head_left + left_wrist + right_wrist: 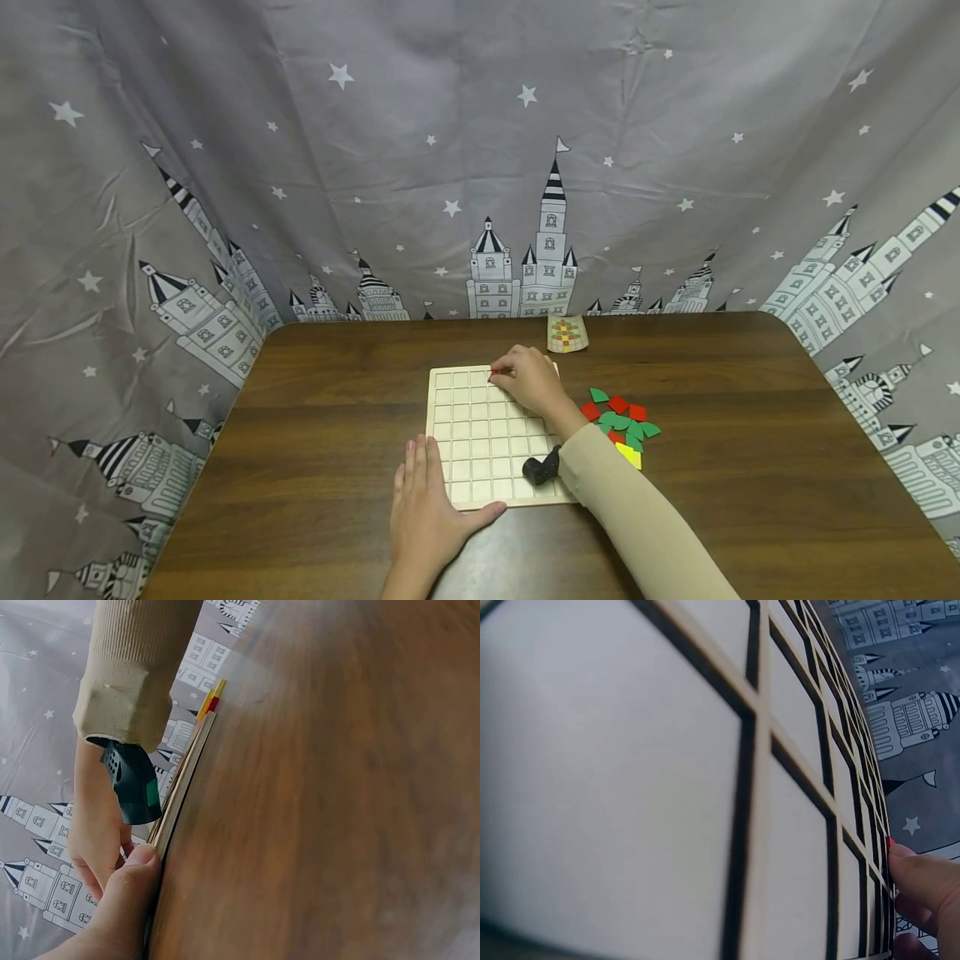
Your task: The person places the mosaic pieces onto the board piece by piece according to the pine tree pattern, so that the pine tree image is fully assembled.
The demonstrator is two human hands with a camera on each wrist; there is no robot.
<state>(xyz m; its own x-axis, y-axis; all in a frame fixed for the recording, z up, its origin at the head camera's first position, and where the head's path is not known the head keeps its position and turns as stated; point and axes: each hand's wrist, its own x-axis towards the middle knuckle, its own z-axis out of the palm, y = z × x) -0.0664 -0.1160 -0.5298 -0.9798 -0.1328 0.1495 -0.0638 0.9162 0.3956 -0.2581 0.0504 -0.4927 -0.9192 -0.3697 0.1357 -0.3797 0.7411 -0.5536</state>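
Observation:
A pale wooden grid board (pixel 471 450) with square compartments lies on the table in the head view. My right hand (pixel 531 382) pinches a small red piece (pixel 492 374) at the board's far row, right of its middle. In the right wrist view the red piece (pixel 890 841) shows only as a sliver at the fingertips, the rest hidden by the fingers. My left hand (pixel 429 510) rests at the board's near left corner, fingers straight along the left edge and thumb against the front edge. The left wrist view shows that thumb (pixel 135 881) touching the board's edge.
Right of the board lies a loose pile of green leaf-shaped pieces (pixel 617 422), red squares (pixel 637 412) and yellow pieces (pixel 630 455). A patterned picture card (pixel 567 333) is at the table's back edge, before a grey castle-print curtain (pixel 420 167). A black wrist camera (pixel 540 468) overhangs the board.

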